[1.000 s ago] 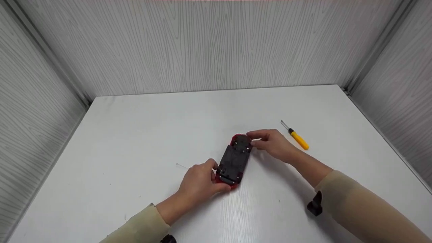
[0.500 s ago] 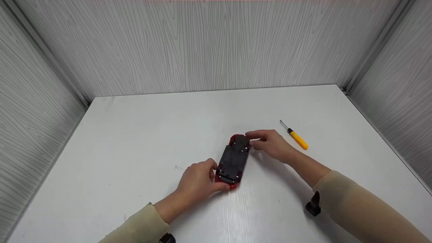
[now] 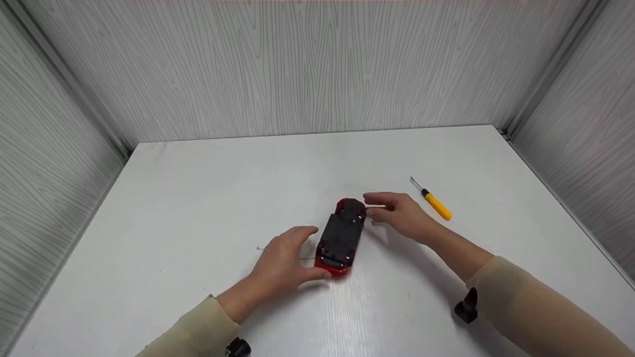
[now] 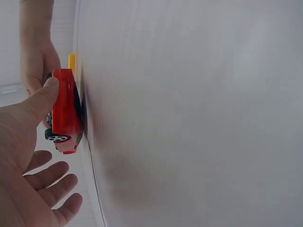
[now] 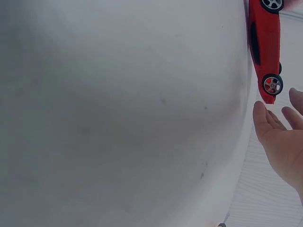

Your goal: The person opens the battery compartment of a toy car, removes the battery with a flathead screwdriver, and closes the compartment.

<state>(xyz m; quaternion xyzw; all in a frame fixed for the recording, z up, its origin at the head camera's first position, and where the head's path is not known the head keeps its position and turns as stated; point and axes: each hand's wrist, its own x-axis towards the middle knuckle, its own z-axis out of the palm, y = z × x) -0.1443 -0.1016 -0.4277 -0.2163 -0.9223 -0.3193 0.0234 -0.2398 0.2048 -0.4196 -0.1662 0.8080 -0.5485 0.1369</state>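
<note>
A red toy car (image 3: 341,238) lies on its roof on the white table, its dark underside and wheels facing up. My left hand (image 3: 280,260) is at its near end, the thumb against or very close to the red body and the other fingers spread away from it. Near the far end is my right hand (image 3: 404,215), its fingers and thumb apart; the right wrist view shows these fingertips just off the car (image 5: 265,52). A thin wire with a small tip (image 3: 258,248) runs behind my left hand toward the car; where it ends is unclear.
A screwdriver (image 3: 436,205) with a yellow handle lies right of the car, beyond my right hand. Grey wood-grain panels (image 3: 317,69) rise behind the table and at both sides.
My left fingers have spread and drawn back left from the car's side. The car has shifted slightly left in view. My right fingers have parted a little from its far end.
</note>
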